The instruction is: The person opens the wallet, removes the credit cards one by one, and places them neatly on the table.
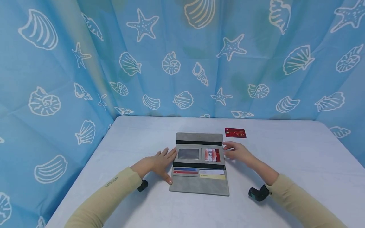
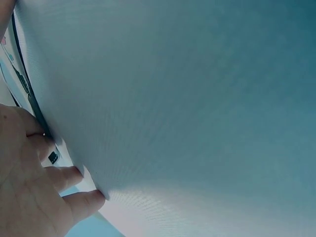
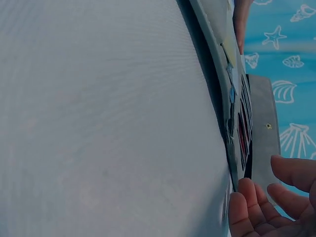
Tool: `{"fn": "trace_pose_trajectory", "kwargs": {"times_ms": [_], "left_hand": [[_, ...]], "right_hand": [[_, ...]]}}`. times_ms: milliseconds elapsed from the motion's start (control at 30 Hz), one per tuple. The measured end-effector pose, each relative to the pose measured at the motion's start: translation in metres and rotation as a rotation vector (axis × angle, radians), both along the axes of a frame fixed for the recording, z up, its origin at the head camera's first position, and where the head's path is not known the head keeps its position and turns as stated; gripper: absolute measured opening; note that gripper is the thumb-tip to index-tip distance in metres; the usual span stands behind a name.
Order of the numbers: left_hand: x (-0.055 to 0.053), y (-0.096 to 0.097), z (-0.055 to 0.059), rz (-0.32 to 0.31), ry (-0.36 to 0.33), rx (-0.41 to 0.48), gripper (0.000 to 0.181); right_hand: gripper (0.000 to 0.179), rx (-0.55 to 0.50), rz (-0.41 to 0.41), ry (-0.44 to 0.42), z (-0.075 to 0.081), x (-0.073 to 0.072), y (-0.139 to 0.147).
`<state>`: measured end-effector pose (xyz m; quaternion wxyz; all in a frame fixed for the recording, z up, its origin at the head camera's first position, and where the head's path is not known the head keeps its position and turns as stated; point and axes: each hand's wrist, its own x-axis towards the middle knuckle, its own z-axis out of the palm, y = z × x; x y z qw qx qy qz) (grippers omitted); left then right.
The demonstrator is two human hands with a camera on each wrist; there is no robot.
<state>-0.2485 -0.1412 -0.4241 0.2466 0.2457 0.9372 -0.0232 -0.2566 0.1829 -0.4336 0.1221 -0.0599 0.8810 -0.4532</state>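
A grey long wallet [image 1: 199, 187] lies unfolded on the table, its snap flap at the far end. My left hand [image 1: 160, 164] is spread flat at its left edge, thumb and fingertips touching the edge. At the upper right edge is my right hand [image 1: 239, 152], fingers loosely bent. In the right wrist view a gap shows between the thumb [image 3: 295, 170] and the fingers, with no card between them. White-and-red cards [image 1: 210, 155] fill the upper right pocket beside a clear window [image 1: 188, 154]. Blue and red cards [image 1: 185, 172] sit lower left, white and yellow cards [image 1: 212, 174] lower right.
A red VIP card [image 1: 235, 133] lies on the white-covered table [image 1: 285, 152], beyond the right hand. Black wrist cameras [image 1: 259, 193] hang below both sleeves. A blue curtain [image 1: 159, 79] with shell prints stands behind and at the left of the table.
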Motion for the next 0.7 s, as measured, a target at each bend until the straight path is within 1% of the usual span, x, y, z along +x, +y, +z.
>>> {"fn": "trace_pose_trajectory", "kwargs": {"times_ms": [133,333,433,500,600,700], "left_hand": [[0.000,0.000,0.000,-0.002,0.003,0.000,0.124],[0.000,0.000,0.001,-0.004,0.006,0.004,0.124],[0.000,0.000,0.001,-0.003,0.003,0.004,0.124],[0.000,0.000,0.002,-0.002,0.002,0.003,0.124],[0.001,0.000,0.002,0.000,0.001,-0.001,0.124],[0.002,0.000,0.002,0.003,-0.001,0.003,0.124]], "right_hand": [[0.050,0.026,0.017,0.005,-0.004,-0.003,-0.004],[0.051,0.101,0.046,0.026,-0.008,-0.006,-0.009],[0.054,0.147,0.078,0.037,-0.010,-0.009,-0.012],[0.058,0.201,0.107,0.049,-0.011,-0.011,-0.015],[0.061,0.276,0.147,0.065,-0.009,-0.013,-0.018],[0.060,0.315,0.173,0.083,-0.007,-0.012,-0.020]]}}
